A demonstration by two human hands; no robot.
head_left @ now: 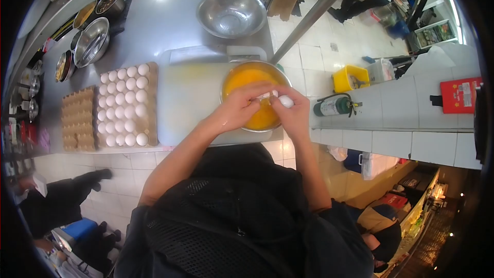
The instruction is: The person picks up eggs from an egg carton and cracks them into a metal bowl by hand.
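My left hand (238, 108) and my right hand (295, 114) meet over a metal bowl (223, 85) of yellow-orange beaten-looking egg (247, 76). Between my fingertips is a white eggshell (267, 94), gripped from both sides; how far it is cracked is hard to make out. A second, whole-looking white egg (286, 101) sits in my right hand beside the thumb. The bowl stands at the right end of a white cutting board (193, 100). Left of the board, a cardboard tray (153, 87) holds rows of white eggs (127, 98).
An egg-free cardboard tray (78, 118) lies farther left. A wide steel bowl (231, 14) stands at the back of the steel table (154, 20). More bowls (92, 44) and pots sit back left. A metal post (309, 24) rises right of the table. Other people are around.
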